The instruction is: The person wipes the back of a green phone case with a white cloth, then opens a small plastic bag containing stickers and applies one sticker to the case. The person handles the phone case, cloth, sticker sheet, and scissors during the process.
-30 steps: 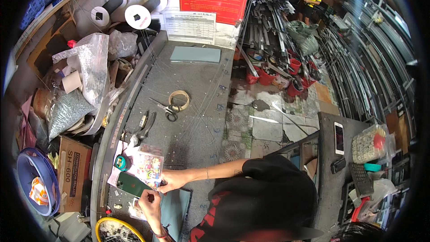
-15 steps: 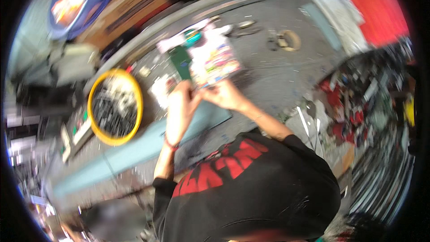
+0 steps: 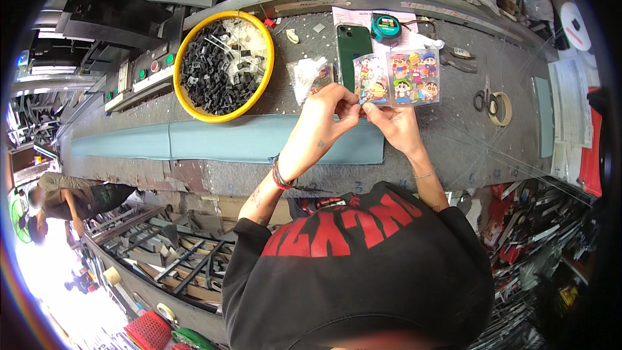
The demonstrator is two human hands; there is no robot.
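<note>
A clear packet of colourful cartoon stickers (image 3: pixel 413 78) is held up over the table, in two panels. My right hand (image 3: pixel 398 128) is closed on its lower edge, thumb on top. At the packet's lower left corner, my left hand (image 3: pixel 324 116) has its fingertips pinched together; exactly what lies between them is partly hidden. Just behind the packet lies a dark green phone (image 3: pixel 350 48), on a pink printed sheet (image 3: pixel 421 40). A teal tape measure (image 3: pixel 386 28) sits on that sheet. Close to my left fingers is another small clear packet with white stuff (image 3: pixel 308 78).
A yellow-rimmed basket (image 3: pixel 177 78) of black and whitish small parts stands at the left. A long blue-grey strip (image 3: pixel 227 139) lies along the table's front. Scissors (image 3: pixel 483 100), a tape roll (image 3: pixel 504 110) and pliers (image 3: pixel 457 61) lie right. Another person (image 3: pixel 71 201) is far left.
The view has turned and levelled, and the earlier blur has cleared. Both hands stay together at the sticker packet's lower edge. The person at the far left has come into view.
</note>
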